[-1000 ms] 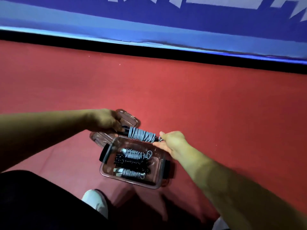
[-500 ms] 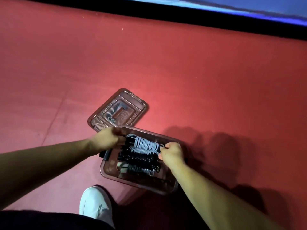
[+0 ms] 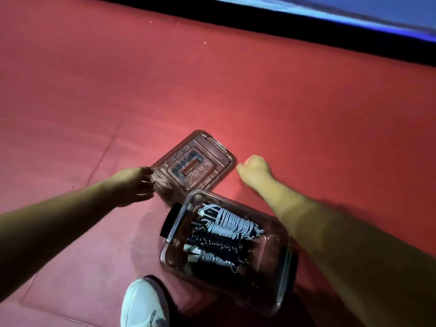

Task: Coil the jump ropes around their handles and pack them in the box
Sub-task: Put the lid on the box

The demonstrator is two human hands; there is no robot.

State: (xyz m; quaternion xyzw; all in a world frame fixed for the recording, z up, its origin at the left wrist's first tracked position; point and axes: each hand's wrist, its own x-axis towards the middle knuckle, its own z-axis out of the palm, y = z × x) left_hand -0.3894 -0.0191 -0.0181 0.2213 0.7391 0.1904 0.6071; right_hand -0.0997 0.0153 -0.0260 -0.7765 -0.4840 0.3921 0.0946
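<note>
Several coiled jump ropes [image 3: 226,230], grey-white and black, lie side by side inside the clear box [image 3: 286,267] on the red floor [image 3: 212,90]; the box stands uncovered, a black latch [image 3: 168,220] at its left end; its lid [image 3: 195,166] lies flat on the floor just beyond it; the left hand [image 3: 132,185] reaches the lid's left edge with fingers loosely spread, gripping nothing; the right hand [image 3: 254,169], curled into an empty fist, hovers just beside the lid's right corner; 1 white shoe [image 3: 141,305] sits near the box.
</note>
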